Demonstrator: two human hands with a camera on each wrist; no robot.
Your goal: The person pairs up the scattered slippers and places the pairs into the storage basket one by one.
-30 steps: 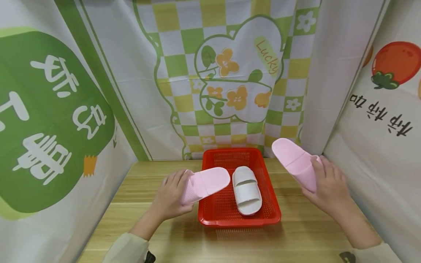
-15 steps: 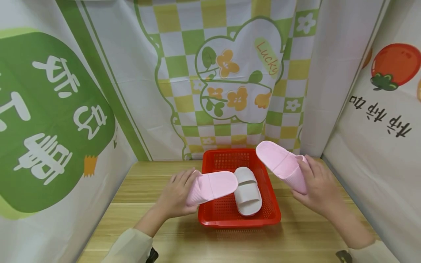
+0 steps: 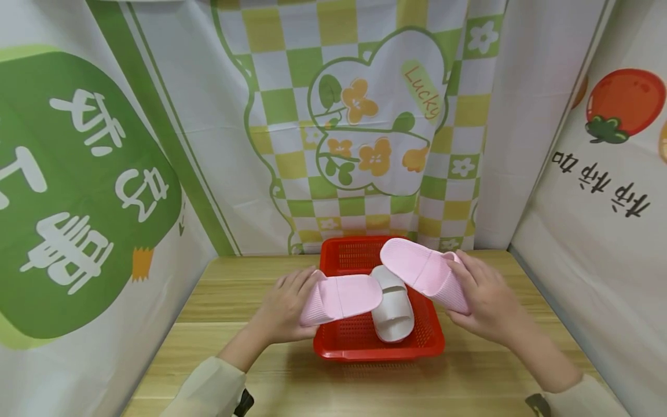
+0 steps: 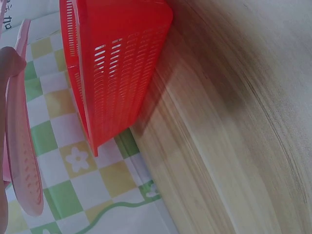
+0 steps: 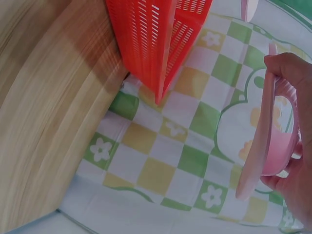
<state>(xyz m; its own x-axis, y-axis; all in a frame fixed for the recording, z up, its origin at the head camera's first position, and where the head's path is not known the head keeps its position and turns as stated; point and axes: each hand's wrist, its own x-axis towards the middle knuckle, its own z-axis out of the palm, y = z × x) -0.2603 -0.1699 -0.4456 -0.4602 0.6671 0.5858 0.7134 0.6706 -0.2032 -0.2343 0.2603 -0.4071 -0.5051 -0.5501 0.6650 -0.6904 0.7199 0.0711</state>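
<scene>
My left hand (image 3: 285, 307) grips a pink slipper (image 3: 354, 296) by its strap end, its sole end pointing right over the red basket (image 3: 333, 352). In my right hand (image 3: 484, 298) is a matching pink slipper (image 3: 411, 260), held by the strap and tilted, its tip pointing up and left over the basket. A white slipper (image 3: 394, 313) lies inside the basket, its upper part overlapped by both pink ones. The left wrist view shows the left pink slipper's sole (image 4: 24, 151) edge-on. In the right wrist view, fingers wrap the right slipper's strap (image 5: 282, 151).
The basket stands on a wooden table (image 3: 250, 376) near its back edge. Behind it hangs a checked green and yellow cloth (image 3: 292, 162). Printed white cloths (image 3: 563, 231) enclose the left and right sides.
My right hand has carried its pink slipper left and down, from beside the basket to over it. The left hand has shifted its slipper slightly right. The basket and white slipper stay put.
</scene>
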